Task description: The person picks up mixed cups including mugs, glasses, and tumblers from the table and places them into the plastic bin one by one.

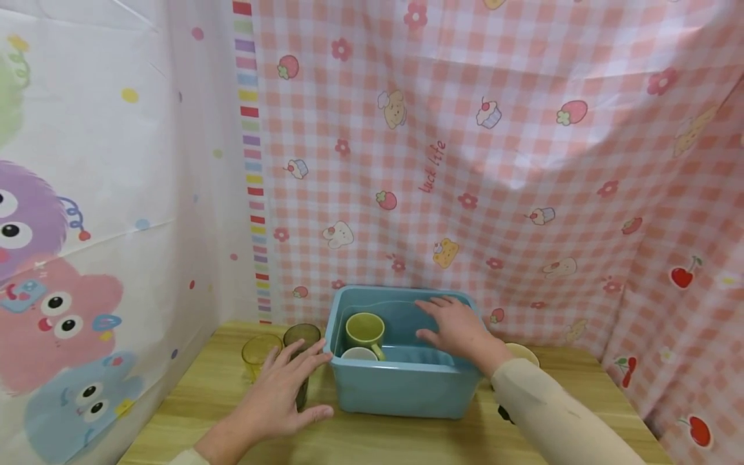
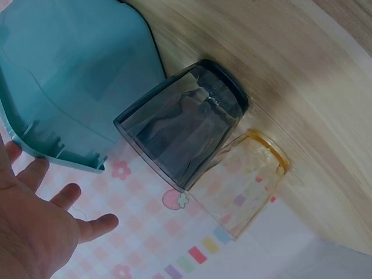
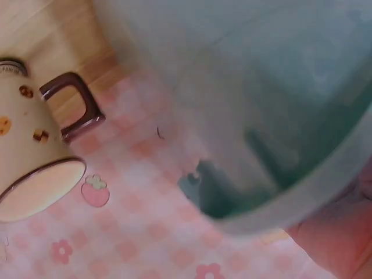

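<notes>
A blue plastic bin [image 1: 401,391] stands on the table, holding a green mug [image 1: 365,332] and a white cup [image 1: 358,354], of which little more than the rim shows. My left hand [image 1: 279,391], fingers spread, is beside the bin's left side; whether a fingertip touches the rim I cannot tell. Partly behind that hand stand a smoky grey glass [image 2: 186,122] and an amber glass [image 2: 241,180]. Over the bin's right part is my right hand [image 1: 456,328], fingers extended and holding nothing. A cream mug [image 3: 29,145] with a brown handle stands right of the bin, largely covered by my right forearm in the head view.
The wood-grain table [image 1: 372,442] has a pink checked cloth [image 1: 465,148] hanging behind it and on the right. A white cloth [image 1: 134,168] with cartoon figures hangs on the left. The bin's back rim is close to the checked cloth.
</notes>
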